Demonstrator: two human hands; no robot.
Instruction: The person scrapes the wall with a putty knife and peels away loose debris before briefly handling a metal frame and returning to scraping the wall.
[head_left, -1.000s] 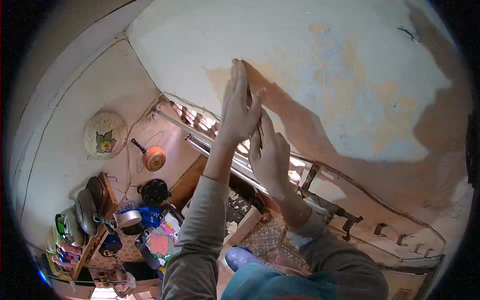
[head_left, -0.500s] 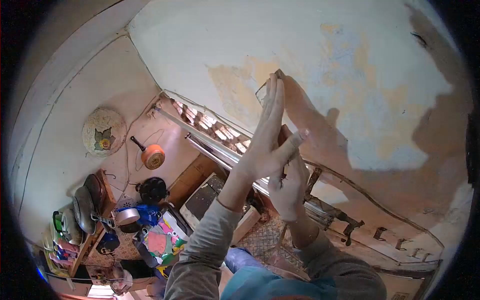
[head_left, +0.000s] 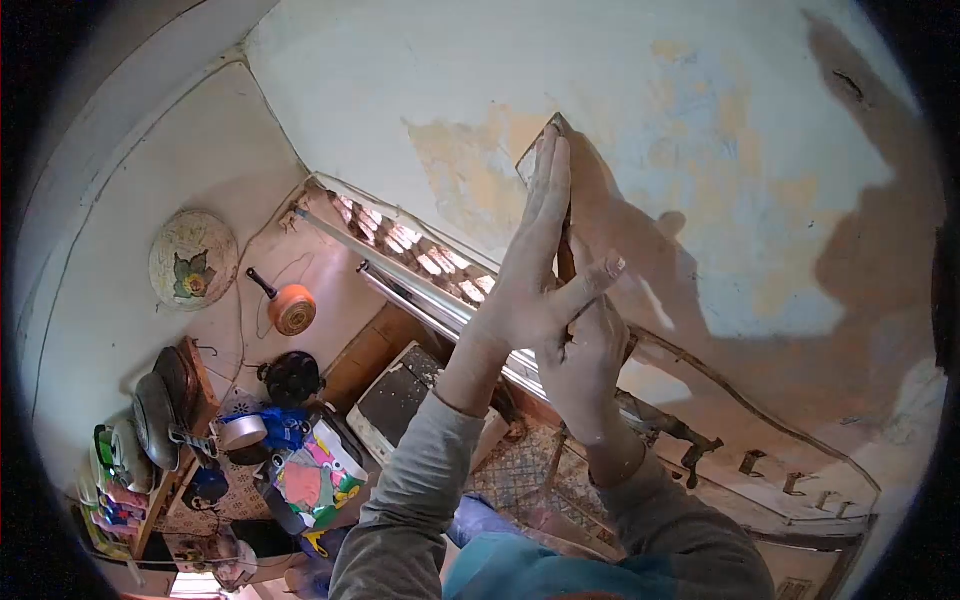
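A scraper (head_left: 526, 164) with a flat, pale-smeared blade lies against the wall, its blade edge toward the upper left. My left hand (head_left: 530, 265) presses on it with long, straight fingers lying along the blade and the thumb sticking out to the right. Below it, my right hand (head_left: 582, 375) is wrapped round the scraper's brown handle, which shows only in part between the hands. Both hands look dusty. The wall (head_left: 620, 60) under the tool is whitish, with patches of yellow and grey-blue showing.
Below the wall run a slatted opening (head_left: 430, 262) and a pipe. On the left hang a woven round tray (head_left: 193, 260) and an orange pan (head_left: 292, 310). A shelf of pans (head_left: 160, 420), a dark-topped stove (head_left: 400, 385) and wall hooks (head_left: 752, 463) stand lower down.
Both hands and the scraper have slid slightly up along the wall, the right hand shifting a little too. The view has shifted a little. The grip stays alike.
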